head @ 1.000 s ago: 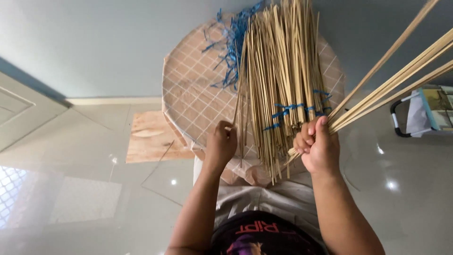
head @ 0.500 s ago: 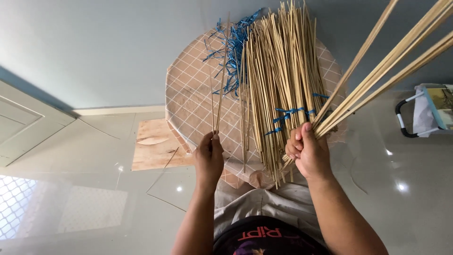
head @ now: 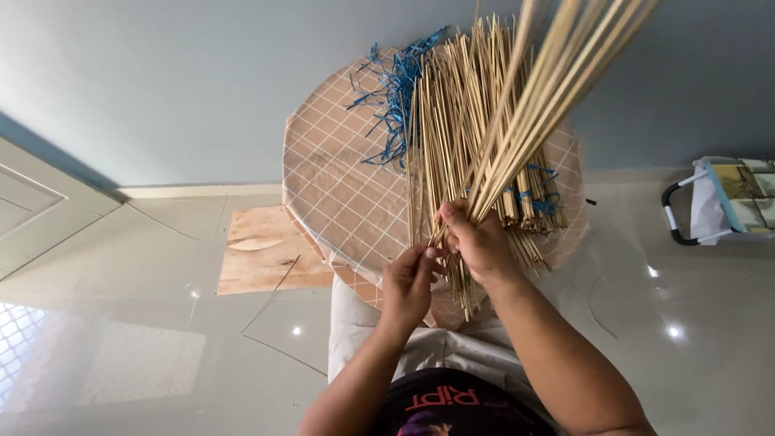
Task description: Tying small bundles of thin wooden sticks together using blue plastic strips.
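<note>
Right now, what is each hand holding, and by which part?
The right hand grips a bunch of thin bamboo sticks by their lower ends. The left hand pinches at those same ends; what it holds itself cannot be told.

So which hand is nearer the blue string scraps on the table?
Left. The left hand sits below the scraps, apart from them; the right hand is further right, gripping raised sticks.

Round table [head: 323, 173] w/ tan grid-pattern cover, set against grey wall [head: 161, 81]. Loose blue plastic strips [head: 393, 97] on table's far side. Plywood sheet [head: 262, 250] on glossy tiled floor [head: 121, 323], just left of table. Small cart w/ black handle [head: 710, 206] well right of table. Pale door panel [head: 32, 210] far left.
</note>
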